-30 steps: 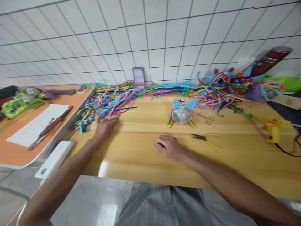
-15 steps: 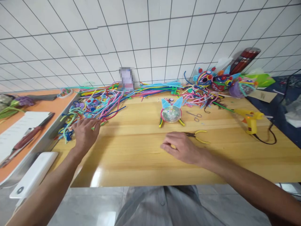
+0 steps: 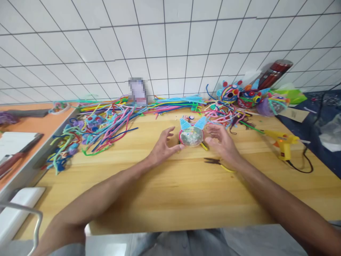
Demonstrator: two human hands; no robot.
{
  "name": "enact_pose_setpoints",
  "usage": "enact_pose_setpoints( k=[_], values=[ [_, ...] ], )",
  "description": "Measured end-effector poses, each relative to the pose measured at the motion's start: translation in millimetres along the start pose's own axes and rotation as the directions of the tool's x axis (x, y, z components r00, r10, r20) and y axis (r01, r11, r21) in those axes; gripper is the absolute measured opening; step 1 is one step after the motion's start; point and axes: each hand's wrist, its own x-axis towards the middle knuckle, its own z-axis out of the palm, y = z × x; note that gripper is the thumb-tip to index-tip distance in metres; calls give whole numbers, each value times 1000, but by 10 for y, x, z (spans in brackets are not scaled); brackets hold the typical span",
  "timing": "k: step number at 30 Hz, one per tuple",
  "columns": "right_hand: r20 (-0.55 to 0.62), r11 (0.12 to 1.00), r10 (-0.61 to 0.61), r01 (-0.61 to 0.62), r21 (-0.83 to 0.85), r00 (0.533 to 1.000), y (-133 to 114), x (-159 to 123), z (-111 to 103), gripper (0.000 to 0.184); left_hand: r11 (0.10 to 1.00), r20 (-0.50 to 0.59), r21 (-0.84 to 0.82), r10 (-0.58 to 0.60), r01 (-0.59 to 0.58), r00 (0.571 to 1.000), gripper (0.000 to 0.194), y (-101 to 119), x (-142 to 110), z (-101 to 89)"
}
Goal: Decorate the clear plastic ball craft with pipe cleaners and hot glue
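A clear round ball craft (image 3: pixel 192 137) with two blue pipe-cleaner ears and a pink band stands on the wooden table (image 3: pixel 160 192). My left hand (image 3: pixel 166 144) is at its left side, fingers spread and curved, its thumb close to the ball. On the other side is my right hand (image 3: pixel 222 142), also with fingers apart; whether either hand touches the ball I cannot tell. Under the ball a yellow-and-dark leg shows. Black-jawed pliers (image 3: pixel 213 161) with yellow handles lie just below my right hand, which partly hides them.
Tangled pipe cleaners (image 3: pixel 93 129) cover the back left, and straight ones (image 3: pixel 176 101) lie along the wall beside a phone (image 3: pixel 138 92). Finished crafts (image 3: pixel 250 97) stand at back right near a red flask (image 3: pixel 277 73). A yellow glue gun (image 3: pixel 283 144) with a cord lies right.
My left hand has left the tangled pipe cleaners and come right to the ball. My right hand has risen from beside the pliers to the ball's right side. The view has shifted slightly.
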Motion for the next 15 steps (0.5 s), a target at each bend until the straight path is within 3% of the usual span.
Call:
enact_pose_setpoints(
  k=[2,5,15],
  values=[
    [64,1000,-2,3,-13,998,98,-17,47,61,991,36,-136,12,-7,999,99,-61,157,206],
    [78,999,20,-18,-30,997,243,-46,122,71,948,93,-318,5,25,996,97,-138,299,363],
    [22,998,-11,12,-58,1000,303,-52,186,63,929,98,-368,2,35,995,82,-137,292,354]
  ],
)
